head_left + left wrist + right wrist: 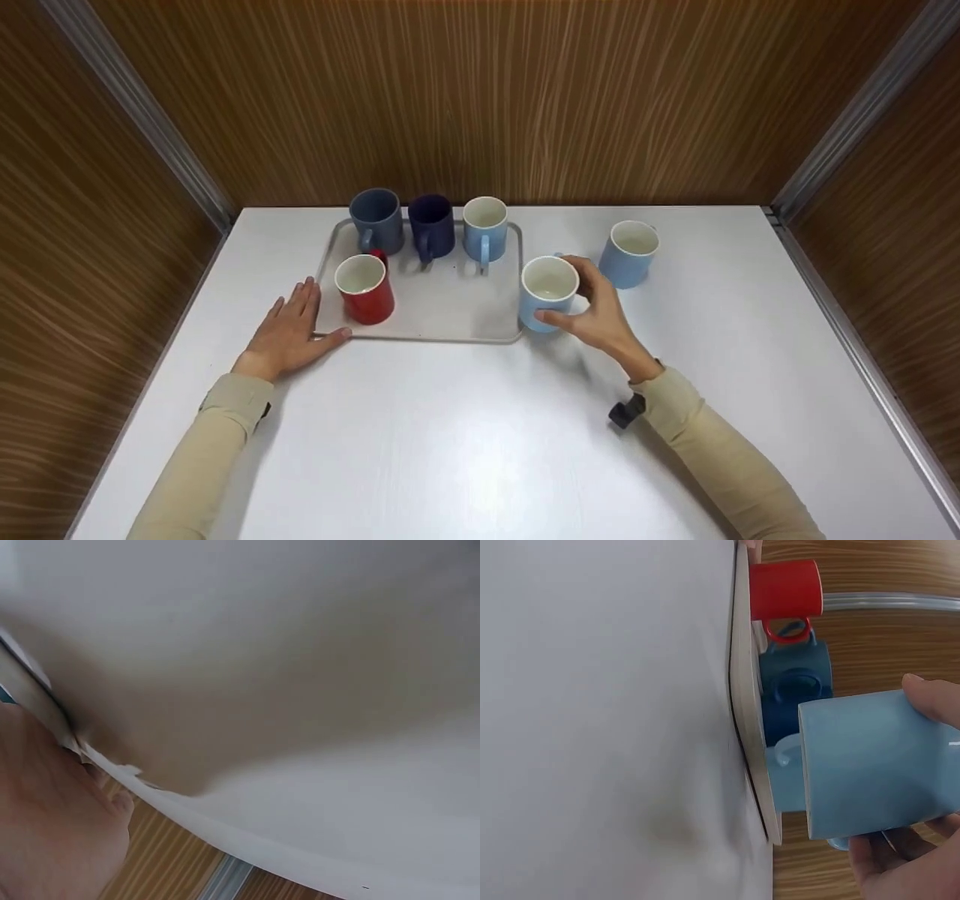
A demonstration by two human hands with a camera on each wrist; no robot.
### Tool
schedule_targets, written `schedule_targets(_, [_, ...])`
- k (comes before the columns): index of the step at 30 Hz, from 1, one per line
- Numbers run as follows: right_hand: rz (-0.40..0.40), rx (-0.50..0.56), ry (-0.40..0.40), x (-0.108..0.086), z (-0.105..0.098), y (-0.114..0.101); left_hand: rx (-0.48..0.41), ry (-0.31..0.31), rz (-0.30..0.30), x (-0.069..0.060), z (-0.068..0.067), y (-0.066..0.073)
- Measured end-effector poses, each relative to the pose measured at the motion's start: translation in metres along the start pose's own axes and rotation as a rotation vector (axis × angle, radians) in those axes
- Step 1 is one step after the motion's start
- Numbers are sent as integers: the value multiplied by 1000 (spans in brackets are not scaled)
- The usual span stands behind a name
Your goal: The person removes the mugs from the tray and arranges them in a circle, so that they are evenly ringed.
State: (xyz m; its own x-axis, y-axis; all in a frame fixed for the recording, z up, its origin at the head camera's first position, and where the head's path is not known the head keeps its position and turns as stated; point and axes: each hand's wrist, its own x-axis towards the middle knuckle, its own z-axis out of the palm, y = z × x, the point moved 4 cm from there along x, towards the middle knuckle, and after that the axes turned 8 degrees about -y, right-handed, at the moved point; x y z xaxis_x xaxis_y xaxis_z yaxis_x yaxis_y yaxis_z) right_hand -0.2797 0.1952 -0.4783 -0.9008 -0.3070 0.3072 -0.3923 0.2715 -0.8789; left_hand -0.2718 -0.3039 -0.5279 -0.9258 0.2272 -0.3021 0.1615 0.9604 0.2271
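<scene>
My right hand [600, 319] grips a light blue mug [550, 296] by its sides, thumb in front and fingers behind. The mug is upright at the tray's right edge; in the right wrist view its base [807, 772] shows raised above the table. My left hand [289, 334] lies with straight fingers at the left front corner of the pale tray [442, 322], thumb touching the front rim. On the tray stand a red mug [367, 292], a grey-blue mug [379, 221], a dark navy mug [433, 225] and another light blue mug [485, 229].
A further light blue mug [628, 259] stands on the white table [465, 435], right of the tray and just beyond my right hand. Wood-grain panels [495, 105] rise behind the table and along both sides, with metal strips [840, 97] at the corners.
</scene>
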Motion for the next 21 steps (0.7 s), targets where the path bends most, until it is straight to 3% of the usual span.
schedule_targets(21, [58,-19,49,-39,-58,7,17,13,7,2,2,-3])
